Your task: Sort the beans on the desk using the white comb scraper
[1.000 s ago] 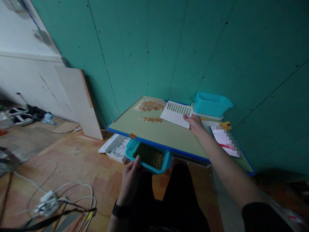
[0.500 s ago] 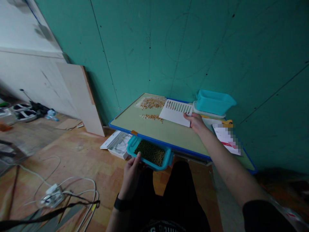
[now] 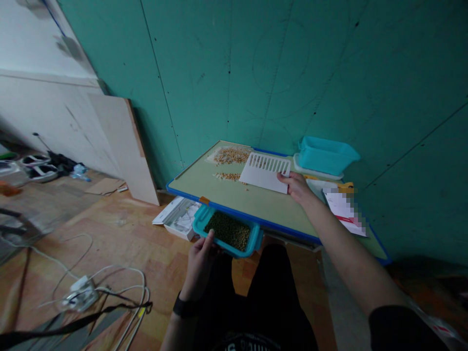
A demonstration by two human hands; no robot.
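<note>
My left hand [image 3: 200, 254] grips the near left rim of a turquoise plastic container [image 3: 258, 240], thumb on top, just below the table's front edge. Small dark green beans [image 3: 224, 226] fill most of it, with tan ones towards its right end. My right hand [image 3: 297, 186] holds a flat white board with a row of slots [image 3: 261, 178] by its right edge, low over the tabletop. Left of the board lie a larger spread of yellow and pale grains [image 3: 231, 155] and a smaller strip of yellow grains [image 3: 227, 176]. Part of the strip reaches the board's lower left corner.
The blue-edged table [image 3: 193, 183] stands against a green wall. At its back right a turquoise bin [image 3: 327, 155] sits on a pale lid; a printed sheet [image 3: 345, 212] lies nearer. Below are an open white box [image 3: 179, 219] and a power strip [image 3: 82, 294] with tangled cables.
The slotted board has shifted very slightly towards me, its near edge now over the end of the grain strip. Both hands keep their hold, and the container stays about where it was.
</note>
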